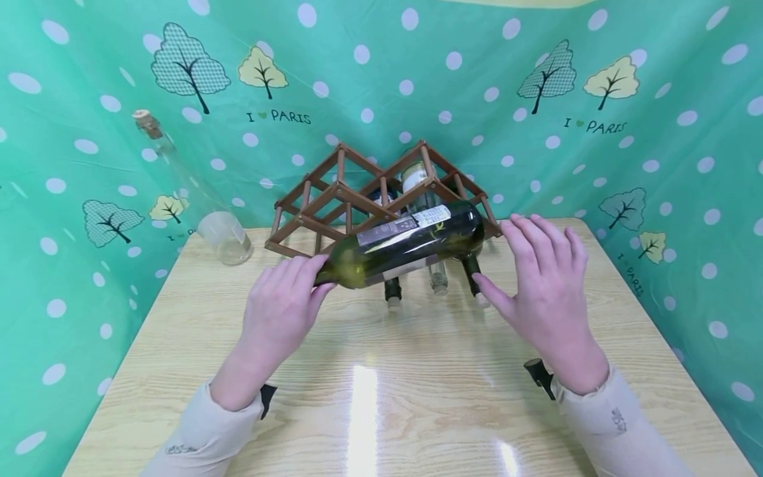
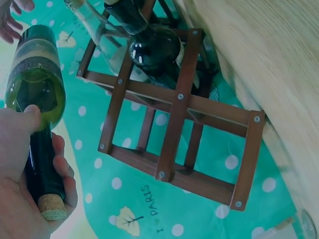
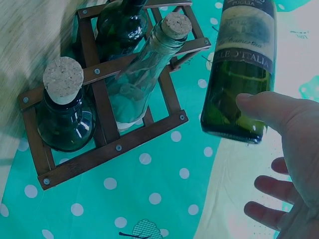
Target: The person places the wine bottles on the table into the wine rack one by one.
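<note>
Presently the left grip [image 1: 283, 298] wraps round the neck of the green wine bottle [image 1: 408, 244], held sideways, while the right grip [image 1: 545, 281] is spread near its base. Cupping that base from below would probably steady it best, keeping the glass from knocking the wooden wine rack [image 1: 338, 191] behind, where a clear bottle [image 3: 142, 74] and two dark bottles [image 3: 66, 122] lie.

The bottle [image 1: 411, 242] is glossy glass, its stopper [image 2: 52, 206] rough cork, the rack [image 2: 172, 134] smooth wood.
</note>
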Motion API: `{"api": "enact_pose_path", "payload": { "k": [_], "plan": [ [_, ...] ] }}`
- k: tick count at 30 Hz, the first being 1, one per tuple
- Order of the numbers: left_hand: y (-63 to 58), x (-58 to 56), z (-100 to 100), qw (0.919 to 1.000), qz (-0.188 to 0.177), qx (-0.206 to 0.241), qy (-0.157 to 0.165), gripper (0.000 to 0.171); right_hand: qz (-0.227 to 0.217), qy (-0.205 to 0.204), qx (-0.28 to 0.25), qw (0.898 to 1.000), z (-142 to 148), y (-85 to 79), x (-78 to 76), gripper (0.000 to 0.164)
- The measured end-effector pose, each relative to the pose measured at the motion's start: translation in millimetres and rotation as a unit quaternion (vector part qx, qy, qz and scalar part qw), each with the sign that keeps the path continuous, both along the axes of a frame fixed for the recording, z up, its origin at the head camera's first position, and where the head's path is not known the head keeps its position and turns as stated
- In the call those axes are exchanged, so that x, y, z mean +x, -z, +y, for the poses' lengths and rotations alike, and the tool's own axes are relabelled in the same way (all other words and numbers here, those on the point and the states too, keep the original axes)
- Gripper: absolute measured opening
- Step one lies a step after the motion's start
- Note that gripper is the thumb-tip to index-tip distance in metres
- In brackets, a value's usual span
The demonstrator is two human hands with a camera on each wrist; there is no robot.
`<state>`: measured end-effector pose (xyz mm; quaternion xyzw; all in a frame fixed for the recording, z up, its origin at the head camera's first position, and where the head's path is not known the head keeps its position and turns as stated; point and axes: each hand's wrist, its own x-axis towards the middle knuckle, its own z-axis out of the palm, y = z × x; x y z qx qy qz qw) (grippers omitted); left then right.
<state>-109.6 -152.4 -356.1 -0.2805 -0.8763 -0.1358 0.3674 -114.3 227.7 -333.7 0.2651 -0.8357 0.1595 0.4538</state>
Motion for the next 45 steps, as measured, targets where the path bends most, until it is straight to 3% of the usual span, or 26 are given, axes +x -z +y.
{"api": "enact_pose_path", "payload": {
  "k": [24, 45],
  "plan": [
    [10.2, 5.6, -21, 0.9994, -0.008, 0.027, -0.022, 0.043, -0.086, 0.053, 0.038, 0.994, 18, -1.7, -3.9, 0.095],
    [15.7, 14.0, -40, 0.9929, -0.063, 0.049, -0.089, 0.043, -0.101, 0.070, 0.033, 0.992, 27, -2.8, -8.5, 0.100]
  ]
}}
